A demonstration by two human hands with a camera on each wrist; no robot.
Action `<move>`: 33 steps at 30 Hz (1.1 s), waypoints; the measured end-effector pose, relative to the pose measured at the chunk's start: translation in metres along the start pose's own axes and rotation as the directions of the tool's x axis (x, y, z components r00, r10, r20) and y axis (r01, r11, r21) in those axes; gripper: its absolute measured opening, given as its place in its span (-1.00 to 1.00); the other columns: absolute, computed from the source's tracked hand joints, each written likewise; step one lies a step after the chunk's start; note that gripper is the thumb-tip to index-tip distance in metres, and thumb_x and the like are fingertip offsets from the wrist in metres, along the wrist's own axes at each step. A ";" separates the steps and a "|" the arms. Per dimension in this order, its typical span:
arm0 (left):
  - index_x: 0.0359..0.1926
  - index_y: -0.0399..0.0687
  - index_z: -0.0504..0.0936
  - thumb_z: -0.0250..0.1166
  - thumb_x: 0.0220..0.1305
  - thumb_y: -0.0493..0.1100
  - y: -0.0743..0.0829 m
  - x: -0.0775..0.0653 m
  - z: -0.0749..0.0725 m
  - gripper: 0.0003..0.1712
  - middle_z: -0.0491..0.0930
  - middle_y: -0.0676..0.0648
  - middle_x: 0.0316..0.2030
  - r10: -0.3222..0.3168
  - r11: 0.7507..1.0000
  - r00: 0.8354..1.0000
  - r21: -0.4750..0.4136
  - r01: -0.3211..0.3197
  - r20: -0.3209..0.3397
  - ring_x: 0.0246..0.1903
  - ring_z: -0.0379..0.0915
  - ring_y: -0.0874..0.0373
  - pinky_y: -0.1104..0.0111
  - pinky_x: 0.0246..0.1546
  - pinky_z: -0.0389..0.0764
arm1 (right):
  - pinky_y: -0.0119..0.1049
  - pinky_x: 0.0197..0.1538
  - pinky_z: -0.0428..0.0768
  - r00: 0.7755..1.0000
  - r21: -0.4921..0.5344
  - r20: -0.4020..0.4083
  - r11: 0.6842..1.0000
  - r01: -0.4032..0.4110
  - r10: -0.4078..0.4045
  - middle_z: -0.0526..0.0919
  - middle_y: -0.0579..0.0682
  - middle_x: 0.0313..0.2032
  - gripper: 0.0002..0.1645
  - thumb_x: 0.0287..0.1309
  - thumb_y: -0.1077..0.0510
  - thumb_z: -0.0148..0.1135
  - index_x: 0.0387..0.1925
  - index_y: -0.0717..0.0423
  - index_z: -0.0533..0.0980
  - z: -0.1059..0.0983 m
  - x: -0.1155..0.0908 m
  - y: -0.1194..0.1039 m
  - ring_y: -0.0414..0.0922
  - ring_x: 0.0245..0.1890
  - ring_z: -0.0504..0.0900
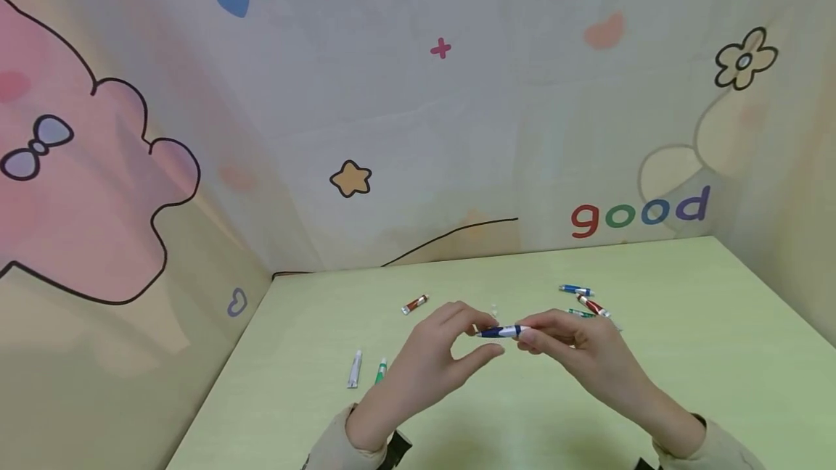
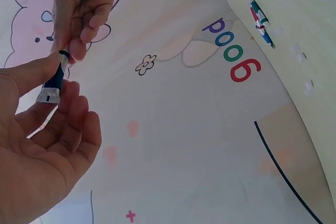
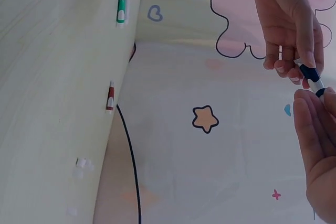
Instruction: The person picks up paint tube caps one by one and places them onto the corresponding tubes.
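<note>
A small paint tube, dark blue and white, is held level above the table between two hands. The right hand pinches its cap end between thumb and fingers. Around the crimped end curves the left hand, its index fingertip at the tube and its thumb a little below, apart from it. In the left wrist view the flat silver end of the paint tube points toward the left palm. The right wrist view shows the left hand above the right hand, with the tube between.
On the pale green table lie a white tube and a green tube at left. A red tube lies farther back. Blue, red and green tubes cluster behind the right hand. Small whitish bits lie near the back.
</note>
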State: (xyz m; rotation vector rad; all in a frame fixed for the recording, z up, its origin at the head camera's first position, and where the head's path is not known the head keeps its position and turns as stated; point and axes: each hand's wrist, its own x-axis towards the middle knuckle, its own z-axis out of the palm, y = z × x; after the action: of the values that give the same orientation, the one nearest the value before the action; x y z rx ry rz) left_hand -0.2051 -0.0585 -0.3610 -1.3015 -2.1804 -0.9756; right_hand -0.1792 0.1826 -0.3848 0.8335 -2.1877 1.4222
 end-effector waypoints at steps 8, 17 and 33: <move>-0.08 -0.04 0.69 0.40 0.32 -0.22 0.002 -0.004 -0.006 -0.83 0.64 0.12 -0.21 -0.021 0.999 1.000 -0.041 0.020 -0.013 -0.22 0.49 0.26 0.53 -0.17 0.53 | -0.47 -0.37 0.59 0.988 -0.066 -0.033 0.987 0.149 -0.152 0.77 -0.24 -0.28 -0.57 0.07 0.45 0.42 -0.09 -0.07 0.69 0.002 0.001 -0.002 -0.26 -0.34 0.75; -0.07 -0.06 0.69 0.40 0.29 -0.27 0.001 -0.003 -0.002 -0.81 0.65 0.10 -0.23 0.169 0.982 0.984 0.099 -0.164 -0.049 -0.22 0.52 0.28 0.62 -0.15 0.49 | -0.43 -0.29 0.66 0.991 -0.009 -0.023 0.992 0.129 -0.129 0.76 -0.19 -0.35 -0.63 0.16 0.49 0.32 -0.16 -0.02 0.67 0.002 0.001 -0.001 -0.26 -0.39 0.74; -0.12 -0.02 0.76 0.38 0.35 -0.12 0.002 -0.006 0.000 -0.86 0.70 0.14 -0.31 -0.122 0.982 0.992 -0.145 0.120 -0.006 -0.30 0.55 0.34 0.51 -0.31 0.52 | -0.43 -0.26 0.65 0.987 -0.062 -0.034 0.986 0.155 -0.157 0.74 -0.17 -0.27 -0.60 0.16 0.46 0.34 -0.04 0.04 0.62 0.006 -0.001 0.001 -0.27 -0.35 0.74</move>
State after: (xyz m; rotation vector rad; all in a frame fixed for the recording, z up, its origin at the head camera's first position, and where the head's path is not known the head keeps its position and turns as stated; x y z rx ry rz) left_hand -0.2008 -0.0612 -0.3646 -1.2306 -2.2351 -1.2063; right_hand -0.1794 0.1778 -0.3889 0.9271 -2.0759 1.2812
